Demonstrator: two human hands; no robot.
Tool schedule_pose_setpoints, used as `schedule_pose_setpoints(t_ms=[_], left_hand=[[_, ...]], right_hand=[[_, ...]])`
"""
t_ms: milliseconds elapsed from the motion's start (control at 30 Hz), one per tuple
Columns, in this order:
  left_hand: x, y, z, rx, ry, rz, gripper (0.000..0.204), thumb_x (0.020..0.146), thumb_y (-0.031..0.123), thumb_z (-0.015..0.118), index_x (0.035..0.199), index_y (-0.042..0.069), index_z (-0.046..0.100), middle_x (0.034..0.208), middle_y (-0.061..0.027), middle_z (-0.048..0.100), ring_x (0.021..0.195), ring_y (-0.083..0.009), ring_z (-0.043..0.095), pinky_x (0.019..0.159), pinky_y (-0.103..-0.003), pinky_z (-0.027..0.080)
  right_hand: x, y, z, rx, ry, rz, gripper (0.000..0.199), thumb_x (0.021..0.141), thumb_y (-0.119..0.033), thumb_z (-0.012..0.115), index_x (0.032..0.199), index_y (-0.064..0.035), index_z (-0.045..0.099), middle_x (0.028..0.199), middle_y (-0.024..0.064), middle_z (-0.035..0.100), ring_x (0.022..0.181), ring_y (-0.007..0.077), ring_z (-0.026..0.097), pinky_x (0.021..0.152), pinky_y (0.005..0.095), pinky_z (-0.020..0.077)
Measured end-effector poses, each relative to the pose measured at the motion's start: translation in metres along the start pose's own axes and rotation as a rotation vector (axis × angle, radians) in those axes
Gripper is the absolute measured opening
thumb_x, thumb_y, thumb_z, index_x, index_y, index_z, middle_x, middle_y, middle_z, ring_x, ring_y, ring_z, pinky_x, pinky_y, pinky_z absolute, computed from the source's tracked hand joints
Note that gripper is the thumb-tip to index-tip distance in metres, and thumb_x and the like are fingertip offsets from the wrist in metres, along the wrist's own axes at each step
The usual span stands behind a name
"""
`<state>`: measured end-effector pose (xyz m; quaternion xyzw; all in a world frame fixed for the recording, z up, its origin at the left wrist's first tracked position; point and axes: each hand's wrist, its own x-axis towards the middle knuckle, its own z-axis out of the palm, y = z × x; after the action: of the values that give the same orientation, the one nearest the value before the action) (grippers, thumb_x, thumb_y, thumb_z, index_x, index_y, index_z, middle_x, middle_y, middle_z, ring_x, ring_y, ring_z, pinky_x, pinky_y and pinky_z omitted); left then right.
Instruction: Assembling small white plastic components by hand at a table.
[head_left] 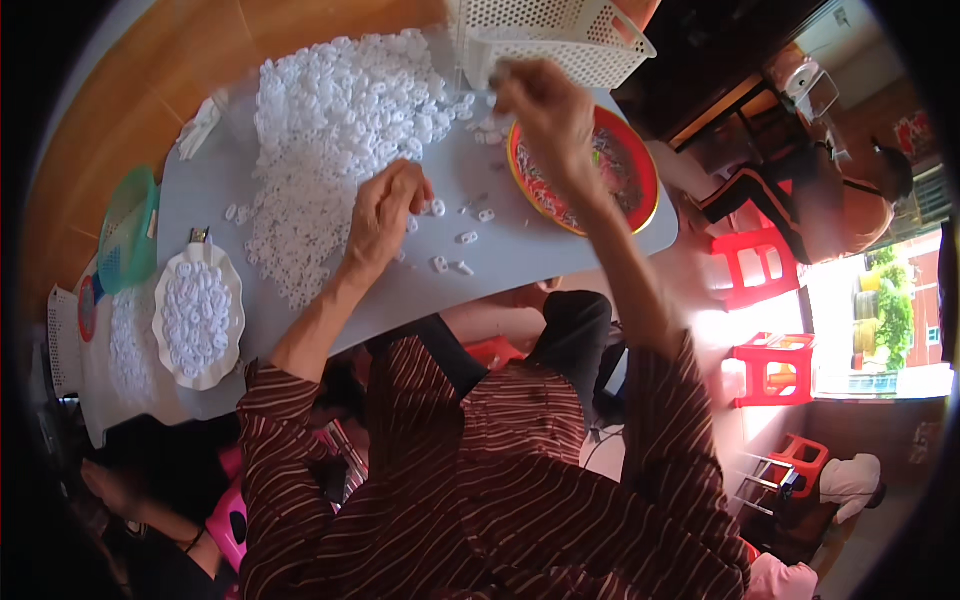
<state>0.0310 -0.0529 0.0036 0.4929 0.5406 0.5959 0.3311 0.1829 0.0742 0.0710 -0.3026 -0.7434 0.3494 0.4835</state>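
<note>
On the far left, a teal basket point(128, 240) stands beside a scalloped white dish point(205, 380) filled with small white plastic pieces. To the right of the dish, a broad heap of white pieces point(345, 105) spreads over the grey worktop point(540, 255), deepest on its far side and thinning out toward the near edge.

The left hand point(385, 212) rests at the right side of the heap, fingers curled, its tips just beside a white piece; whether anything is pinched in them I cannot tell. A few loose pieces point(468, 238) lie well spaced to its right, within easy reach.

Farther right, the right hand point(545, 100) is raised, fingers bent in, in front of the perforated white basket point(600, 50) and partly over the red bowl point(648, 185), which holds many tiny mixed bits. It is blurred, so its grip cannot be told.

To work well here, I'd pinch one piece at a time with the left fingertips, keep that wrist steady on the worktop, hold the loose pieces apart from the heap, and lift the right sleeve and forearm clear of the bowl's rim.
</note>
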Motion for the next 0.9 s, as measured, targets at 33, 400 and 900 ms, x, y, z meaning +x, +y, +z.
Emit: schedule_pose_setpoints(t_ms=[33,400,900], left_hand=[[0.002,0.001,0.0,-0.001,-0.001,-0.018,0.037,0.092,0.028,0.045,0.067,0.001,0.05,0.061,-0.0027,0.049,0.059,-0.0089,0.041,0.055,-0.025,0.035],[0.021,-0.008,-0.006,-0.106,0.071,-0.022,0.037,0.091,0.029,0.047,0.065,0.002,0.05,0.06,-0.0024,0.047,0.066,-0.0125,0.053,0.063,-0.026,0.041],[0.02,-0.012,-0.013,0.065,0.073,0.033,0.038,0.092,0.035,0.044,0.07,0.006,0.053,0.069,-0.0006,0.054,0.064,-0.0053,0.043,0.057,-0.021,0.032]], right_hand=[[0.027,0.004,-0.005,0.009,0.078,-0.112,0.019,0.082,-0.01,0.063,0.097,0.0018,0.065,0.074,0.0099,0.067,0.066,0.0122,0.063,0.064,0.0253,0.0506],[0.0,0.025,0.01,-0.408,-0.399,-0.267,0.015,0.077,-0.011,0.062,0.086,-0.0001,0.067,0.071,0.0153,0.065,0.062,0.0227,0.063,0.062,0.0321,0.0498],[-0.036,0.037,0.049,-0.467,-0.686,-0.373,0.013,0.073,-0.009,0.063,0.084,-0.0076,0.07,0.077,0.0163,0.065,0.074,0.033,0.064,0.071,0.0402,0.0508]])
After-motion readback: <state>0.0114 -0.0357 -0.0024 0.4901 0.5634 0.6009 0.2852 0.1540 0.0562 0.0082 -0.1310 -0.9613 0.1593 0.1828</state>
